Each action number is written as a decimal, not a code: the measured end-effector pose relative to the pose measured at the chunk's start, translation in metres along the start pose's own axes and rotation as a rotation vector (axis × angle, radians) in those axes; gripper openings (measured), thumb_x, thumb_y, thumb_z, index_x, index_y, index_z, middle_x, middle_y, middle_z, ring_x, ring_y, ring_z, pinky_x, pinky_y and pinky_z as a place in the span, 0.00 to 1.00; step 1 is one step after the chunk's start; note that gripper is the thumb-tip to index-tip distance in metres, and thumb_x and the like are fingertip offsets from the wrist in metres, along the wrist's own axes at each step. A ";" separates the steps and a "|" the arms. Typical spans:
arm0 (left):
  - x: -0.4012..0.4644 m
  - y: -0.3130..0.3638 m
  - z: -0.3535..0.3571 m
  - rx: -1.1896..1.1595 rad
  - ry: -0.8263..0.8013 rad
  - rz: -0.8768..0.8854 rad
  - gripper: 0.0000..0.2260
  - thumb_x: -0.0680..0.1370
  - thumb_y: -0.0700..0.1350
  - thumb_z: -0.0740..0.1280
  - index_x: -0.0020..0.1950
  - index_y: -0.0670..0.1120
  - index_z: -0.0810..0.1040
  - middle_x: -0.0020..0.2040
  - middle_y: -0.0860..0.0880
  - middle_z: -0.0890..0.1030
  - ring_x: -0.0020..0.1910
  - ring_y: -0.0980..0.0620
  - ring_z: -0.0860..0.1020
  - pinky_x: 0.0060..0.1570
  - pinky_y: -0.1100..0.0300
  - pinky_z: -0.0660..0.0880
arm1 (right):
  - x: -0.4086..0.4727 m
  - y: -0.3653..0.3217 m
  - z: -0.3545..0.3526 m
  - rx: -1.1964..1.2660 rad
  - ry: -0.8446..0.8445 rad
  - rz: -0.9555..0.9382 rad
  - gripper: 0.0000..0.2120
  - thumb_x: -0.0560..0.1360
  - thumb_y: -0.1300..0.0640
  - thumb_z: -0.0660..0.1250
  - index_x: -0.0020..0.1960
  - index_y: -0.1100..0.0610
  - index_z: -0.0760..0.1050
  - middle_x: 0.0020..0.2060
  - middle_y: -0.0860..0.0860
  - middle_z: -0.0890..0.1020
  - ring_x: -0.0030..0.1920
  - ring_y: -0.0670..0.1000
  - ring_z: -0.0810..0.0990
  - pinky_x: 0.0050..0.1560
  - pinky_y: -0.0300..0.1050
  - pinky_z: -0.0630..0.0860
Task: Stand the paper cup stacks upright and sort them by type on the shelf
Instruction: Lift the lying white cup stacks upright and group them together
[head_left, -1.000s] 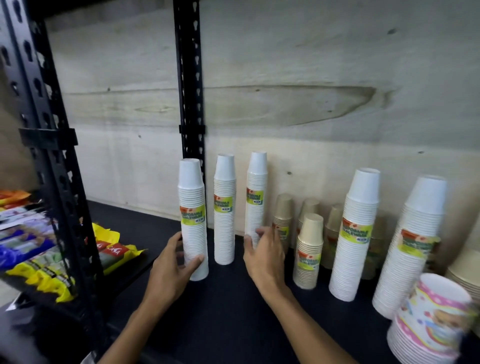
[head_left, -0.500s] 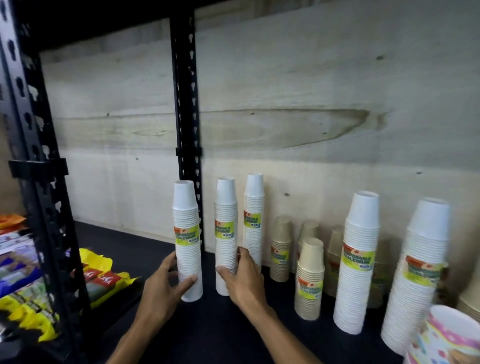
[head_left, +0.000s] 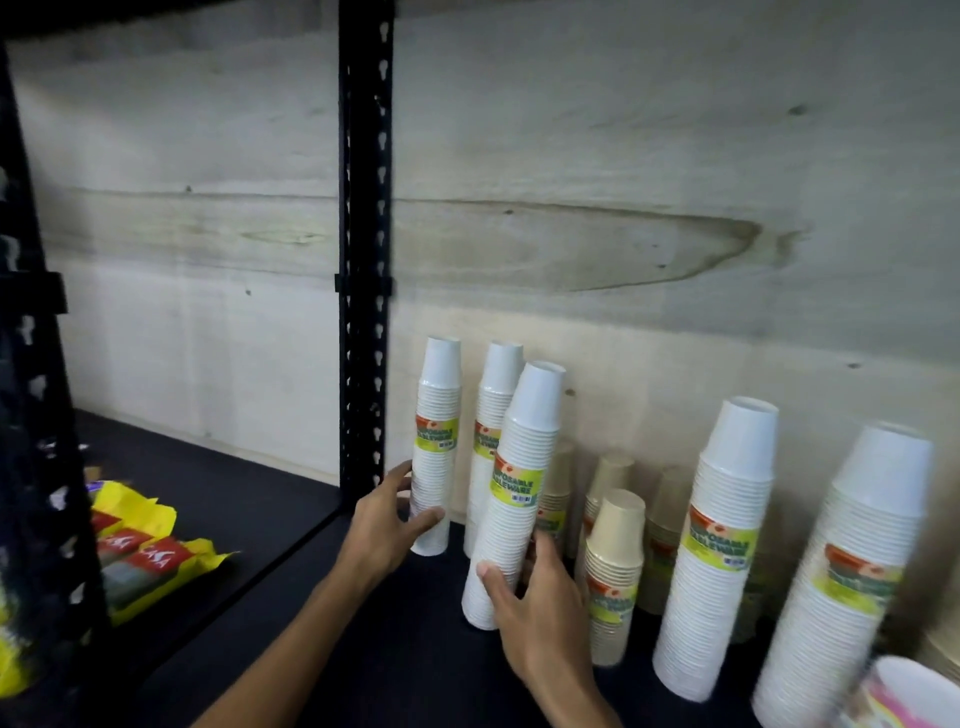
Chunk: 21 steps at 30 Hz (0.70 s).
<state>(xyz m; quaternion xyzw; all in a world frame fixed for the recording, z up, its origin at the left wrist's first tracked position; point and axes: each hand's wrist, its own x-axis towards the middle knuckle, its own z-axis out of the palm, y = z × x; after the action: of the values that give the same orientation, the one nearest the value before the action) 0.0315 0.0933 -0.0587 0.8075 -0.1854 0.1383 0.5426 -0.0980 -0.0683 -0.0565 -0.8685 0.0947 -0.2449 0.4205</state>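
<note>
Head view, down onto a dark shelf (head_left: 291, 525) backed by pale plywood (head_left: 597, 171), with a black slotted post (head_left: 365, 244) rising at the back left of centre. Left hand (head_left: 387, 525) curled round the lower part of a slim white stack (head_left: 435, 452), thumb across its front and fingers behind; stack upright, base on the shelf just right of the post. Second slim stack (head_left: 491, 415) upright close behind and to the right, near the plywood, partly hidden. Right hand (head_left: 540, 618) gripping a third slim stack (head_left: 511, 499) low down, thumb on the front and fingers wrapped behind; this one tilted, top leaning right, nearer the camera than the other two, with the base at the shelf, though contact cannot be told. Green-and-yellow labels round the middle of all three. To the right, a short tan stack (head_left: 615, 566) upright in front, more tan stacks (head_left: 605, 483) behind it by the plywood. Further right, two wide white stacks, one (head_left: 719, 545) upright beside the tan ones and another (head_left: 852, 571) at the frame's edge, blurred. Patterned cup rim (head_left: 909, 691) in the bottom right corner, blurred. On the left, beyond the post, yellow-and-red packets (head_left: 150, 556) lying flat on the shelf.
</note>
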 end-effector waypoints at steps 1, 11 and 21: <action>0.004 -0.001 0.003 -0.002 -0.003 0.002 0.29 0.71 0.44 0.76 0.69 0.55 0.70 0.54 0.62 0.79 0.51 0.58 0.81 0.51 0.61 0.79 | 0.000 0.001 0.001 -0.001 -0.002 -0.004 0.30 0.75 0.45 0.70 0.73 0.48 0.65 0.65 0.42 0.77 0.66 0.46 0.75 0.67 0.45 0.70; 0.022 -0.004 0.012 0.019 -0.053 -0.002 0.31 0.71 0.44 0.76 0.72 0.54 0.68 0.55 0.60 0.78 0.51 0.60 0.79 0.39 0.75 0.74 | -0.001 0.006 0.006 0.005 0.000 -0.013 0.33 0.75 0.44 0.69 0.76 0.46 0.61 0.68 0.42 0.74 0.68 0.45 0.72 0.69 0.48 0.70; 0.016 -0.019 0.009 0.090 -0.145 -0.121 0.52 0.66 0.49 0.80 0.80 0.51 0.49 0.73 0.49 0.67 0.67 0.50 0.71 0.63 0.58 0.71 | 0.001 0.010 0.008 0.016 0.003 -0.022 0.33 0.75 0.45 0.70 0.76 0.46 0.61 0.69 0.42 0.73 0.69 0.45 0.72 0.69 0.49 0.70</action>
<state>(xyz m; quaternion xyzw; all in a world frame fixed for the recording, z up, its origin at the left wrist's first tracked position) 0.0545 0.0896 -0.0710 0.8485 -0.1688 0.0548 0.4985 -0.0931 -0.0696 -0.0682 -0.8657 0.0835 -0.2515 0.4247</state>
